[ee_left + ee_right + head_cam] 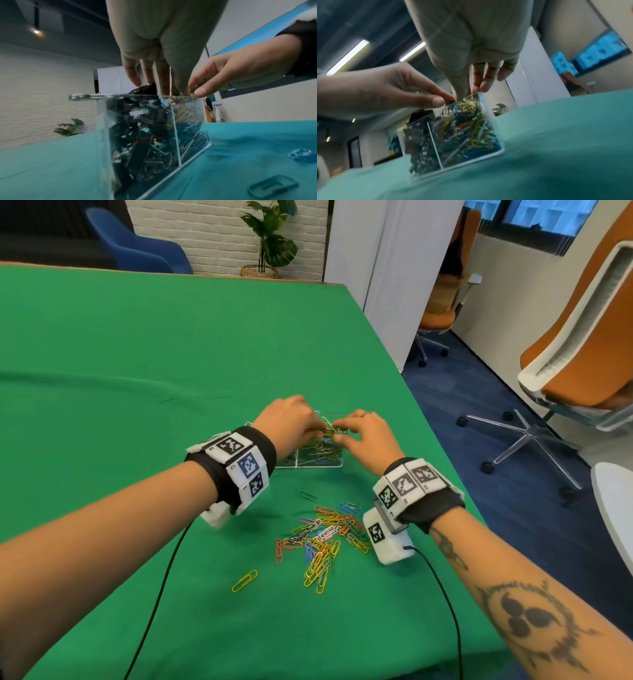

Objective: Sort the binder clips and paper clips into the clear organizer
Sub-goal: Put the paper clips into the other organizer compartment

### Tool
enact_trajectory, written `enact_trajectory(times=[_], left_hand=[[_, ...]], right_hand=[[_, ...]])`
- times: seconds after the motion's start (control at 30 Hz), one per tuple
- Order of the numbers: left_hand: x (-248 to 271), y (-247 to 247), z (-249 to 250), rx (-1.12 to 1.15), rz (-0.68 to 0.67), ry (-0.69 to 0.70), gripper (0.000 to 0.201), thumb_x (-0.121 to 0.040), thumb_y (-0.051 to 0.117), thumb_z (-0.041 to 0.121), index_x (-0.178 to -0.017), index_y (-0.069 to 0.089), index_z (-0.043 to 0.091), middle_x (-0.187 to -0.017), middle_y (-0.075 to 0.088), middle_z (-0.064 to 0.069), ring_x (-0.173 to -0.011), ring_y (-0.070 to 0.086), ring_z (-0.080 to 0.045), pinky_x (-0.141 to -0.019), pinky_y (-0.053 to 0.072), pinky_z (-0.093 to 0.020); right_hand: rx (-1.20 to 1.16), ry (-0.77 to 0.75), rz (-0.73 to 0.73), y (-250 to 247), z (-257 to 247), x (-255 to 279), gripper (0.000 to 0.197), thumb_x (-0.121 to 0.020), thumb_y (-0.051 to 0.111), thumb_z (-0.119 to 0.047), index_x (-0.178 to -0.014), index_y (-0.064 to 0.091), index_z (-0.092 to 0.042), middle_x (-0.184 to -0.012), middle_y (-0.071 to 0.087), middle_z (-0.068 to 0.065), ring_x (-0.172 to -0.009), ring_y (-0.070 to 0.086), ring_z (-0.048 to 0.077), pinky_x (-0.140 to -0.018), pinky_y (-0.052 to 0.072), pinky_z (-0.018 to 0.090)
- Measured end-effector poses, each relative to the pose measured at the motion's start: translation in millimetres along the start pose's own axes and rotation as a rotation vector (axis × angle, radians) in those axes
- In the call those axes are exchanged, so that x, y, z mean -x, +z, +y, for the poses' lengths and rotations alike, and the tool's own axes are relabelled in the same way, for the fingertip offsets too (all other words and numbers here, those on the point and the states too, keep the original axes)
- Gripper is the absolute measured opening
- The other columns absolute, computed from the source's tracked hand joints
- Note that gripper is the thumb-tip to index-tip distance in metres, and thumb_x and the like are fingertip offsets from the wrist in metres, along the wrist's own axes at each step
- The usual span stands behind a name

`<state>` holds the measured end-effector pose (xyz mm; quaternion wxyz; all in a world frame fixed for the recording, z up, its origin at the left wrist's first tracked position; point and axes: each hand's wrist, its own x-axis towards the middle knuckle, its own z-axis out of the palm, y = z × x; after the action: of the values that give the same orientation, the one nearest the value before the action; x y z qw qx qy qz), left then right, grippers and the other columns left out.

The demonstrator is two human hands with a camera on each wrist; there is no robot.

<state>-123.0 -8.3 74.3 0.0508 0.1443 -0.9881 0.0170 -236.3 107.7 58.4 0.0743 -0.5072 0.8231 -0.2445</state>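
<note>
- We see a green table (137, 354) from above, with two bare forearms reaching forward over it, each wearing a black wristband with black-and-white square markers.
- A clear organizer (329, 462) stands on the table between the two hands, near the table's right edge.
- The organizer has a divider wall; in the left wrist view, its left compartment holds black binder clips (137, 135), heaped up to the rim.
- The right compartment holds colored paper clips (467, 129), yellow, blue and orange, also heaped near the top.
- Our left hand (291, 419) hovers over the organizer's top, with thumb and forefinger pressed together; it seems to pinch a small clip at the top of the heap, but we cannot tell exactly which.
- Our right hand (366, 440) meets it from the other side, thumb and forefinger pinching at the top of the paper clip heap, the other fingers loosely spread; a ring shows on one finger.
- The fingertips of both hands are just beside each other above the paper clip compartment.
- A loose pile of paper clips (325, 539) in many colors lies on the table nearer to us, between the two wrists.
- One yellow paper clip (245, 581) lies apart, to the left of the pile.
- One green paper clip (308, 496) lies between the pile and the organizer.
- Orange office chairs (582, 344) stand on blue carpet to the right.
</note>
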Motion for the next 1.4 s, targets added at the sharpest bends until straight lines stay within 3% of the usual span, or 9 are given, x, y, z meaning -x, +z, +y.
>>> enact_trajectory(times=[0.17,0.27,0.43,0.63,0.8,1.0,1.13,1.23,1.4], left_hand=[[-9.9,0.3,-1.5,0.137,0.047,-0.088,0.021,-0.087,0.060,0.019,-0.106,0.066,0.013,-0.102,0.067,-0.008,-0.104,0.051,-0.026,-0.088,0.044,-0.037],[-9.9,-0.9,-5.6,0.210,0.084,-0.106,0.019,-0.084,0.064,0.020,-0.101,0.068,0.011,-0.098,0.068,-0.008,-0.100,0.054,-0.027,-0.086,0.044,-0.036],[-2.3,1.3,-10.3,0.109,0.100,-0.185,0.023,-0.085,0.062,0.032,-0.107,0.068,0.026,-0.101,0.067,-0.002,-0.102,0.051,-0.022,-0.069,0.035,-0.027],[-0.4,1.7,-7.5,0.155,0.045,-0.203,0.022,-0.086,0.062,0.027,-0.107,0.069,0.022,-0.103,0.066,-0.006,-0.102,0.053,-0.023,-0.072,0.039,-0.028],[-5.4,-5.3,-2.2,0.378,0.097,-0.196,0.038,-0.077,0.073,0.024,-0.113,0.066,0.013,-0.106,0.062,-0.010,-0.078,0.057,-0.020,-0.079,0.043,-0.027],[-6.9,-6.9,0.4,0.422,0.081,-0.213,0.036,-0.076,0.069,0.018,-0.112,0.068,0.011,-0.110,0.060,-0.010,-0.083,0.067,-0.025,-0.080,0.044,-0.024],[-7.1,-4.1,1.5,0.405,0.077,-0.206,0.035,-0.079,0.071,0.027,-0.111,0.069,0.012,-0.109,0.059,-0.010,-0.085,0.065,-0.026,-0.081,0.045,-0.026],[-9.0,-1.7,1.7,0.349,0.055,-0.207,0.029,-0.079,0.071,0.022,-0.107,0.071,0.014,-0.106,0.061,-0.012,-0.093,0.060,-0.029,-0.085,0.045,-0.033],[-13.7,-0.9,3.2,0.217,-0.007,-0.216,0.022,-0.083,0.066,0.019,-0.103,0.073,0.020,-0.103,0.068,-0.009,-0.099,0.060,-0.029,-0.080,0.043,-0.030]], right_hand=[[-0.097,0.047,-0.029,-3.7,-4.0,-11.6,0.023,-0.084,0.062,-0.007,-0.107,0.067,-0.005,-0.085,0.058,0.005,-0.071,0.047,0.013,-0.070,0.031,0.017],[-0.136,0.060,0.015,-7.2,-2.6,-17.9,0.016,-0.085,0.059,-0.005,-0.098,0.068,-0.002,-0.082,0.057,0.003,-0.078,0.049,0.014,-0.072,0.033,0.015],[-0.222,0.047,0.088,-6.6,-2.7,-23.5,0.015,-0.084,0.062,-0.005,-0.097,0.069,-0.001,-0.082,0.059,0.005,-0.076,0.051,0.014,-0.075,0.038,0.018],[0.027,0.044,-0.015,-2.5,1.8,-28.0,0.018,-0.082,0.064,-0.007,-0.099,0.070,-0.008,-0.098,0.065,0.012,-0.090,0.058,0.025,-0.090,0.049,0.036],[-0.013,-0.049,0.060,1.5,-7.1,-24.0,0.020,-0.084,0.062,-0.008,-0.102,0.071,-0.010,-0.100,0.063,0.013,-0.097,0.059,0.029,-0.088,0.047,0.037],[0.118,-0.043,-0.026,-2.0,-8.8,-26.6,0.026,-0.086,0.055,-0.007,-0.104,0.071,-0.017,-0.108,0.067,0.010,-0.103,0.059,0.029,-0.088,0.048,0.035],[0.196,-0.027,-0.057,-3.4,-12.2,-28.3,0.028,-0.087,0.052,-0.006,-0.103,0.071,-0.020,-0.108,0.067,0.008,-0.102,0.060,0.029,-0.083,0.047,0.033],[0.292,-0.048,-0.093,-4.0,-14.2,-29.7,0.033,-0.087,0.049,-0.003,-0.103,0.070,-0.024,-0.108,0.065,0.007,-0.102,0.059,0.030,-0.076,0.044,0.032],[0.442,-0.096,-0.125,-4.6,-21.3,-28.8,0.036,-0.086,0.046,-0.001,-0.104,0.070,-0.020,-0.106,0.065,0.010,-0.099,0.060,0.032,-0.071,0.040,0.032]])
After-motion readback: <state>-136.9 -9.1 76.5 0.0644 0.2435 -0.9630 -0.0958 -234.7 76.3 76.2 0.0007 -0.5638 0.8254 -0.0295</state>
